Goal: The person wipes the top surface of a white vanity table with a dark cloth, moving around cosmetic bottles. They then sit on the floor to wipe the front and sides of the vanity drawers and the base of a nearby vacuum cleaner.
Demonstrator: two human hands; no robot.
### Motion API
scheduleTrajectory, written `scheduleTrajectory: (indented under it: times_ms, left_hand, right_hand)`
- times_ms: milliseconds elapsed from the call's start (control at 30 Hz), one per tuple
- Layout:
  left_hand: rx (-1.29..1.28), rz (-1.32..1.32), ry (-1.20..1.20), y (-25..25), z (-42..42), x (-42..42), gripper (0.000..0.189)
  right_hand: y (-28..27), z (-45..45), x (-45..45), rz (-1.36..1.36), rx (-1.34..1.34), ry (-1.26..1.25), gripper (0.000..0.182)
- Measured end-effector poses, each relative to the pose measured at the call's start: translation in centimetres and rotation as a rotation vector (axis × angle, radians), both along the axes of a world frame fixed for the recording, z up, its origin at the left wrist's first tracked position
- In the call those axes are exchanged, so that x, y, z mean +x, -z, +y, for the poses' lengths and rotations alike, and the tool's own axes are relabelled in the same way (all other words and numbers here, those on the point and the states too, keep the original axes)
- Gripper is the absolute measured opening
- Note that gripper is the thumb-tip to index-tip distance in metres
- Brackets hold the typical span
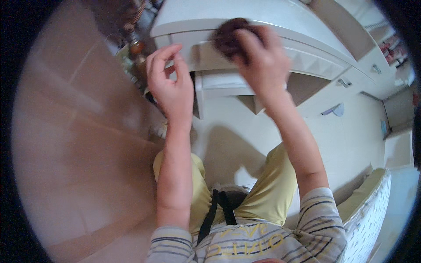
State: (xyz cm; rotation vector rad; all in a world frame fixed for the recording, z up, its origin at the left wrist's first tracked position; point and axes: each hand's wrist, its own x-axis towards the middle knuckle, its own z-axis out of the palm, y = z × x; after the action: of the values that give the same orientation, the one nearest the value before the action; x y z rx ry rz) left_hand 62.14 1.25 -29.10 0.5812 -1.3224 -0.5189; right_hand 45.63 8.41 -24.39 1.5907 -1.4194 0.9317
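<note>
My right hand [263, 59] is closed on a dark brown, soft-looking bundle [230, 39], blurred, so I cannot tell just what it is. The bundle is in front of the edge of a white desk [210, 10]. To its left, my left hand [171, 79] is raised with bent fingers and thumb near each other, a gap between them and nothing seen in it. Behind my left hand lies the left end of the desk front. Below the bundle, a white panel or shelf [227, 79] shows under the desk.
White cabinets with metal handles [344, 83] run to the right. A pale dustpan-like object [337, 109] is on the floor. A patterned mattress or cushion [371, 203] is at the lower right. Cluttered items, one with an orange ball [136, 47], stand left of the desk.
</note>
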Motion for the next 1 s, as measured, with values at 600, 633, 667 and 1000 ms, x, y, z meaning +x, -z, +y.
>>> scheduleTrajectory:
  times_ms: [600, 633, 667, 1000]
  left_hand:
    - [0.521, -0.989, 0.282, 14.2, 5.8, 17.2, 0.02]
    - [0.636, -0.938, 0.322, 15.2, 6.2, 17.1, 0.019]
    - [0.752, -0.889, 0.36, 15.7, 6.8, 16.8, 0.019]
    - [0.59, -0.488, 0.376, 9.7, 9.0, 10.1, 0.015]
  right_hand:
    - [2.4, 4.3, -8.0, -0.268, -0.015, 0.063, 0.045]
    - [2.5, 4.3, -8.2, -0.274, -0.018, 0.066, 0.044]
    - [2.6, 4.4, -8.2, -0.285, -0.019, 0.069, 0.044]
    - [3.1, 4.4, -8.2, -0.333, -0.013, 0.032, 0.045]
